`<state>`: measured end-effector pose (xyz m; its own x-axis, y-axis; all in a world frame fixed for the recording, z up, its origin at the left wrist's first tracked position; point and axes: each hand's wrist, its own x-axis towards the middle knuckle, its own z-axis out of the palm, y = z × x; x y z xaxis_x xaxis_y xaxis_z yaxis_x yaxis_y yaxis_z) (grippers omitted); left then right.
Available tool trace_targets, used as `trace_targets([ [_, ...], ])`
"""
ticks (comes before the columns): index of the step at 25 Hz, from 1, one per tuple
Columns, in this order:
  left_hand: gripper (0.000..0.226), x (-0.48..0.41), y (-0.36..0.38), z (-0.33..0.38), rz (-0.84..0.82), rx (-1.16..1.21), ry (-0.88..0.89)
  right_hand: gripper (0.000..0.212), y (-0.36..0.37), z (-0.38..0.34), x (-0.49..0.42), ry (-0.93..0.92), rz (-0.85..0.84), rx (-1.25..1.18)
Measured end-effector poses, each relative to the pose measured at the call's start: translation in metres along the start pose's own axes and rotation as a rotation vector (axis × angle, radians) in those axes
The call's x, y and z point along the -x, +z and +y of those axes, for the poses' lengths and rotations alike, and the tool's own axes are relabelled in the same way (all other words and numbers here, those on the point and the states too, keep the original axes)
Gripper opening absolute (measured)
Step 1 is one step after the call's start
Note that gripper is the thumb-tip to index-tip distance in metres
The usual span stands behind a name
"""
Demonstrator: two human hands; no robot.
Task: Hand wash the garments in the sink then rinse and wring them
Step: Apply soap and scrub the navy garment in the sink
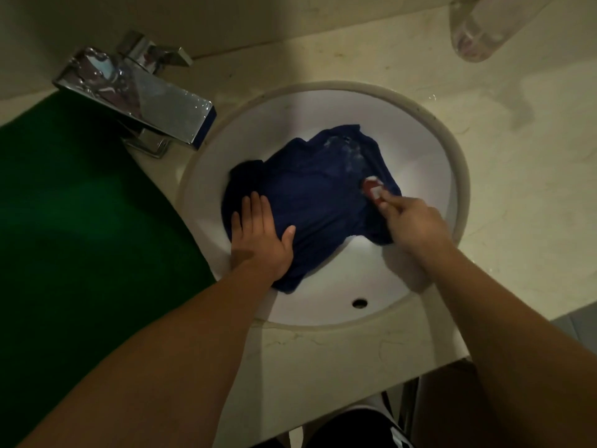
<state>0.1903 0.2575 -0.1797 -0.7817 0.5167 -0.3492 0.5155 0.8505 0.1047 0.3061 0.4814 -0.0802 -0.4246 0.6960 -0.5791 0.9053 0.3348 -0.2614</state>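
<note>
A dark blue garment [310, 195] lies spread out in the round white sink [429, 163], with pale suds near its far edge. My left hand [261, 234] presses flat on the garment's near left part, fingers straight. My right hand [410, 221] pinches a small reddish and white object [371, 187], likely a piece of soap, and holds it against the garment's right side.
A chrome tap [139, 95] stands at the far left of the sink. A green cloth [74, 215] covers the counter on the left. A clear plastic bottle [478, 30] lies at the far right on the beige counter [517, 189]. The overflow hole [359, 302] is near me.
</note>
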Motion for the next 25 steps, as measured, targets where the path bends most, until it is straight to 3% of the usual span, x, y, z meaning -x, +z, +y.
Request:
trace_targets([
  [2,0.09,-0.001,0.0,0.001,0.004,-0.004,-0.005,0.04,0.001,-0.012,-0.003,-0.005,0.025,-0.07],
  [5,0.086,-0.001,0.0,0.001,-0.013,-0.029,-0.013,0.035,0.045,-0.04,0.036,-0.202,-0.192,-0.126],
  [10,0.085,-0.001,-0.003,0.001,0.0,-0.005,-0.007,0.041,-0.001,-0.001,0.003,0.036,0.026,-0.008],
  [12,0.083,0.001,-0.005,0.001,-0.03,-0.034,0.003,0.041,-0.008,-0.01,-0.007,0.036,0.052,-0.014],
  [17,0.08,-0.02,-0.015,0.01,0.001,-0.02,0.001,0.038,0.061,-0.068,0.002,-0.397,-0.17,-0.033],
  [20,0.074,-0.029,-0.011,-0.001,-0.013,0.016,0.016,0.038,0.033,-0.042,-0.027,-0.269,-0.079,-0.015],
  [23,0.077,-0.026,-0.01,-0.002,-0.033,0.001,0.02,0.041,-0.001,-0.019,-0.043,-0.113,0.124,-0.035],
  [25,0.078,-0.026,-0.01,0.001,-0.019,-0.008,0.013,0.04,0.019,-0.044,-0.038,-0.259,0.114,-0.056],
])
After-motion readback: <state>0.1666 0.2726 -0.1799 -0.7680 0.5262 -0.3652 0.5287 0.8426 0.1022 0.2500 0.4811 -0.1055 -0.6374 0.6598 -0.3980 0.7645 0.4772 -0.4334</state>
